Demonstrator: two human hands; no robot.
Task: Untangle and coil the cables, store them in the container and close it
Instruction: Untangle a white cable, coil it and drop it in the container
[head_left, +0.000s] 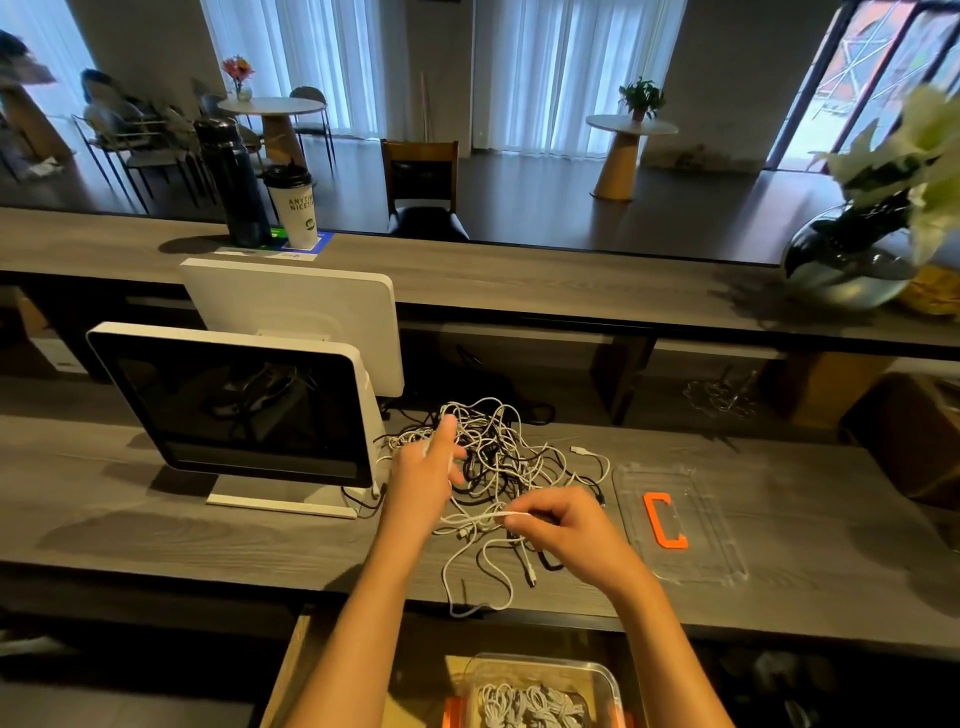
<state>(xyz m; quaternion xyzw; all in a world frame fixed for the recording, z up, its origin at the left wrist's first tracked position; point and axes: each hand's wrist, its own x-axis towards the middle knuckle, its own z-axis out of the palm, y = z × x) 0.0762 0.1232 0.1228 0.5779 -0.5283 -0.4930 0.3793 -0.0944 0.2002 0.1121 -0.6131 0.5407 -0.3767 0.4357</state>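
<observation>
Below, the clear container (545, 686) holds coiled white cables (524, 704); its lid (680, 525) lies on the counter (208, 530). The right hand (566, 535) pinches a white cable (483, 518). The left hand (426, 473) grips strands in the tangle (498, 452).

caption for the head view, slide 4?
Both hands work a white cable out of the tangled pile; lid off, container partly filled.

A tangled heap of white and black cables (498, 457) lies on the grey wood-grain counter (810, 525). Right of the heap, a clear plastic lid (680, 525) carries an orange handle (665, 521). Left stands a white-framed monitor with black screen (234, 405).
</observation>
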